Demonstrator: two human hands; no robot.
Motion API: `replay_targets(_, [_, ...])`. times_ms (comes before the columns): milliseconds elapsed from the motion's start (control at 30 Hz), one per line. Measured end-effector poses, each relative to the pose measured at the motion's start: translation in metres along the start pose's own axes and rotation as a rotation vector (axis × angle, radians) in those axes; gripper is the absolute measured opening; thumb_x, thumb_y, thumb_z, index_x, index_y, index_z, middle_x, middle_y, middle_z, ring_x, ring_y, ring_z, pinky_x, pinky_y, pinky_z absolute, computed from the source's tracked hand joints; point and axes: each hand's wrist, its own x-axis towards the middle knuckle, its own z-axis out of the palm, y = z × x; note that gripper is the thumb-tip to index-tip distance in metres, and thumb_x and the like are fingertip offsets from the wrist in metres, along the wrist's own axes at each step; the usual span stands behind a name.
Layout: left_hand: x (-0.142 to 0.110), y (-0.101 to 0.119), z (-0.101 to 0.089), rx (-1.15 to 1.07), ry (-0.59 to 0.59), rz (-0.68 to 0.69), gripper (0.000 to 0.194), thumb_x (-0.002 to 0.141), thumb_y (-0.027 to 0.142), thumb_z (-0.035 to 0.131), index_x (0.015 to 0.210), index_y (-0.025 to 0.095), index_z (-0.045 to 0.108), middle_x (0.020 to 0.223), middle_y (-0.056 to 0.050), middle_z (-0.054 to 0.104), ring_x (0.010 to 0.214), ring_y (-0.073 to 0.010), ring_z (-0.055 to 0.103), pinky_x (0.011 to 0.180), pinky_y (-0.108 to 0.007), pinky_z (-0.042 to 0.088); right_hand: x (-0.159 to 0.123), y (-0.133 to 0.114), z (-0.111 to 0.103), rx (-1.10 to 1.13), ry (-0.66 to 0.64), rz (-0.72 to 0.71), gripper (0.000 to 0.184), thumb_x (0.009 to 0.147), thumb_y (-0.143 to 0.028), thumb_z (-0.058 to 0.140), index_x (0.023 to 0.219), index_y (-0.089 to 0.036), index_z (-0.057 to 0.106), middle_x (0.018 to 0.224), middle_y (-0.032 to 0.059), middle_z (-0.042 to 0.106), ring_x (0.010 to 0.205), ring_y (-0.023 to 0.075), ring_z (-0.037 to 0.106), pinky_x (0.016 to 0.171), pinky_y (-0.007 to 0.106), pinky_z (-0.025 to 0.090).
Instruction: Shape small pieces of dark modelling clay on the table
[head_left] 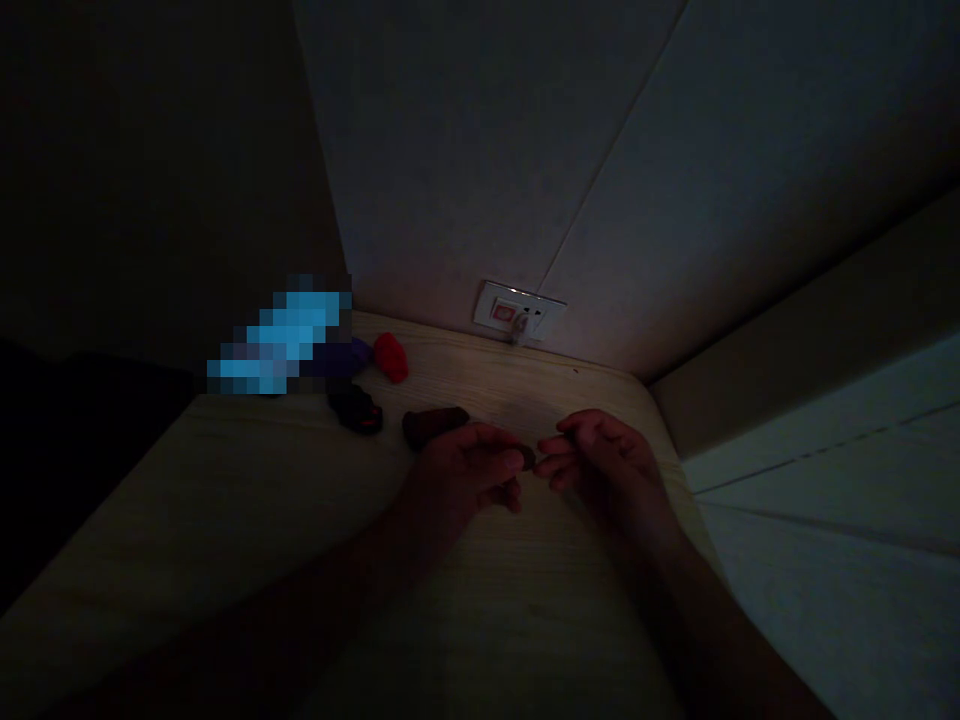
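Observation:
My left hand (472,465) pinches a small dark brown lump (528,458), like modelling clay, between thumb and fingertips. Just to its right, my right hand (611,460) has its thumb pressed towards the index finger. A small dark bit (571,436) seems to sit in that pinch, too dim to name. Both hands are slightly above the wooden tabletop (510,620), fingertips nearly meeting. Behind my left hand lies a longer dark brown lump (433,426), partly hidden by it. Further left are a black lump (355,410), a red lump (391,357) and a purple lump (343,357).
At the back left, a bright blue screen-like shape (277,340) is pixelated. A wall socket (519,310) with something plugged in sits just above the table's back edge. Pale panelled wall (465,150) rises behind, and a light surface (840,520) stands at right. The room is dim.

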Motion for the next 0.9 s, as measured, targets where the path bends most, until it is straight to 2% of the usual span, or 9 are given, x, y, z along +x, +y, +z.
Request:
replay_targets(133, [0.0002, 0.0003, 0.0003, -0.01, 0.011, 0.002, 0.039, 0.056, 0.027, 0.096, 0.082, 0.013, 0.069, 0.076, -0.002, 0.076, 0.054, -0.0116, 0.065, 0.054, -0.026, 0.053, 0.0021, 0.0036, -0.0026, -0.023, 0.012, -0.026, 0.032, 0.083, -0.05, 0.083, 0.081, -0.018, 0.078, 0.068, 0.0055, 0.079, 0.051, 0.0138, 0.07, 0.049, 0.021, 0.057])
replay_targets(267, [0.0003, 0.0001, -0.0002, -0.016, 0.008, 0.005, 0.039, 0.056, 0.027, 0.096, 0.081, 0.013, 0.07, 0.077, -0.003, 0.077, 0.055, -0.012, 0.065, 0.052, -0.026, 0.053, 0.0022, 0.0042, -0.0029, -0.051, 0.024, -0.022, 0.033, 0.08, -0.05, 0.086, 0.077, -0.018, 0.079, 0.059, 0.0023, 0.073, 0.044, 0.0105, 0.062, 0.044, 0.02, 0.052])
replay_targets(467, [-0.0008, -0.0002, -0.0007, -0.025, -0.014, 0.011, 0.034, 0.06, 0.025, 0.094, 0.081, 0.013, 0.071, 0.077, -0.003, 0.076, 0.056, -0.0121, 0.065, 0.054, -0.026, 0.055, 0.001, 0.0037, -0.001, -0.05, -0.051, 0.007, 0.021, 0.081, -0.038, 0.088, 0.094, -0.022, 0.084, 0.073, 0.0024, 0.078, 0.061, 0.0102, 0.069, 0.059, 0.019, 0.056])
replay_targets(600, [-0.0014, -0.0019, -0.0026, -0.025, -0.032, 0.013, 0.029, 0.065, 0.024, 0.091, 0.085, 0.013, 0.072, 0.078, -0.002, 0.075, 0.059, -0.012, 0.066, 0.056, -0.026, 0.055, 0.0012, 0.0045, -0.002, -0.017, -0.083, 0.014, 0.021, 0.084, -0.035, 0.085, 0.1, -0.023, 0.084, 0.081, 0.0034, 0.079, 0.068, 0.0109, 0.07, 0.065, 0.021, 0.057])
replay_targets(700, [-0.0012, -0.002, -0.0026, -0.023, -0.032, 0.017, 0.029, 0.066, 0.024, 0.091, 0.085, 0.013, 0.072, 0.08, -0.003, 0.075, 0.059, -0.0117, 0.066, 0.056, -0.026, 0.054, 0.0018, 0.0038, -0.0024, 0.009, -0.071, 0.026, 0.025, 0.082, -0.033, 0.087, 0.104, -0.023, 0.082, 0.081, 0.0027, 0.079, 0.066, 0.0104, 0.07, 0.063, 0.019, 0.057])
replay_targets(900, [-0.0011, 0.0009, 0.0004, -0.004, 0.019, 0.0, 0.036, 0.057, 0.025, 0.094, 0.081, 0.013, 0.07, 0.077, -0.003, 0.075, 0.055, -0.0122, 0.064, 0.054, -0.027, 0.053, 0.0032, 0.0047, -0.002, 0.016, -0.026, 0.02, 0.017, 0.079, -0.033, 0.089, 0.085, -0.021, 0.079, 0.073, 0.0026, 0.079, 0.059, 0.0105, 0.07, 0.056, 0.018, 0.056])
